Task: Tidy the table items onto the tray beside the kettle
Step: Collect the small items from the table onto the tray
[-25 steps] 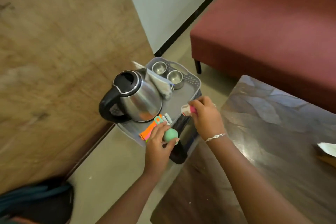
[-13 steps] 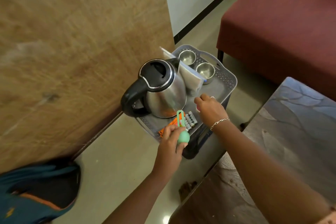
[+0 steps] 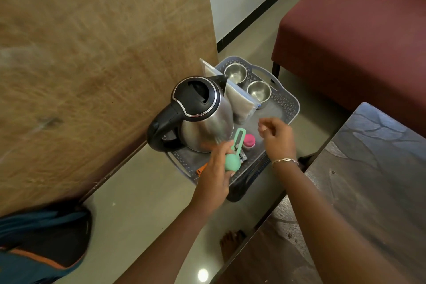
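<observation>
A grey plastic tray (image 3: pixel 287 102) carries a steel kettle (image 3: pixel 202 117) with a black lid and handle. Behind the kettle stand two small steel cups (image 3: pixel 258 91) and a clear pouch (image 3: pixel 238 101). My left hand (image 3: pixel 216 168) holds a green tool with a round end (image 3: pixel 232 159) over the tray's near side. A small pink item (image 3: pixel 249 140) lies on the tray beside the kettle. My right hand (image 3: pixel 277 136), with a bracelet on the wrist, hovers just right of the pink item, its fingers loosely curled and holding nothing. An orange piece (image 3: pixel 201 167) pokes out under my left hand.
A dark marbled table (image 3: pixel 368 191) fills the lower right. A maroon sofa (image 3: pixel 357 37) stands at the upper right. A wooden panel (image 3: pixel 92 64) rises on the left. A blue and black bag (image 3: pixel 43 244) lies on the floor at the lower left.
My right hand has let go of the pink item, which now lies on the tray, and has drawn back to the right. My left hand still grips the green tool.
</observation>
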The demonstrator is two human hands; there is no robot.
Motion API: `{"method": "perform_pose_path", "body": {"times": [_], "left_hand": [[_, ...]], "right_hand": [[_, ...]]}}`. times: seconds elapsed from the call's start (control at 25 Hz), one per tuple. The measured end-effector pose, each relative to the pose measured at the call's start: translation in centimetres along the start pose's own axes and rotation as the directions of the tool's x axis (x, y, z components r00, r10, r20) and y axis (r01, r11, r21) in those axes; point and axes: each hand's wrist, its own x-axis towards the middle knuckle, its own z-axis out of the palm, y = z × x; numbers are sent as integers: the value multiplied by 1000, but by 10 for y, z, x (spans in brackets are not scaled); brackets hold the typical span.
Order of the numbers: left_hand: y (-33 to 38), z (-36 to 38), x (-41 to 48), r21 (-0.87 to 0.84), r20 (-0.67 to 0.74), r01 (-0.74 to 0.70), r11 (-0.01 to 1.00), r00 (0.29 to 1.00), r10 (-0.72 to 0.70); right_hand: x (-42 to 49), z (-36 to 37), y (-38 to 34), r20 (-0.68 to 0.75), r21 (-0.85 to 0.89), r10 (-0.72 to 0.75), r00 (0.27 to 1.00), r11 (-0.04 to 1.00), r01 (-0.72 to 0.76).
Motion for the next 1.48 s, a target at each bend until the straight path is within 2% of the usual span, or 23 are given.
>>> {"method": "perform_pose_path", "body": {"times": [0.04, 0.08, 0.12, 0.24, 0.32, 0.4, 0.48, 0.56, 0.64, 0.76, 0.88, 1.08, 1.4, 1.48], "left_hand": [[2, 2, 3, 0, 29, -19, 1000, 999, 19], [5, 4, 6, 12, 61, -38, 999, 997, 38], [7, 7, 10, 26, 93, -63, 998, 994, 61], [14, 14, 23, 60, 148, -151, 987, 979, 141], [12, 21, 27, 154, 85, -188, 970, 981, 176], [2, 34, 22, 344, 57, -76, 936, 997, 60], [-10, 49, 11, 584, 75, 71, 808, 987, -141], [-22, 61, 2, 686, 81, 132, 715, 963, -256], [-27, 66, 0, 683, 76, 145, 716, 961, -267], [-29, 66, 3, 670, 111, 110, 735, 963, -245], [-31, 62, 6, 689, 192, 69, 722, 942, -274], [-26, 61, 10, 705, 234, 71, 706, 917, -325], [-22, 59, 16, 749, 285, 63, 659, 868, -406], [-21, 59, 17, 744, 293, 69, 664, 860, -418]], "right_hand": [[-4, -5, -6, 28, 253, 135, 990, 958, -138], [-7, -9, -11, 109, 420, 221, 969, 873, -247], [-8, -13, -14, 173, 491, 258, 950, 814, -311], [-3, -25, -17, 165, 473, 322, 932, 804, -361], [8, -36, -17, 83, 491, 363, 928, 795, -355], [27, -45, -17, -47, 506, 396, 917, 801, -320], [51, -48, -15, -207, 392, 373, 905, 879, -272], [71, -43, -11, -298, 170, 287, 911, 954, -245], [82, -33, -6, -296, -24, 204, 933, 975, -221], [90, -24, 2, -283, -153, 163, 945, 965, -212], [94, -17, 6, -239, -285, 110, 965, 942, -178], [100, -12, 9, -128, -543, 22, 991, 835, -89], [97, -7, 10, -51, -722, -28, 998, 691, -17], [96, -8, 8, -26, -727, -28, 999, 687, 0]]}}
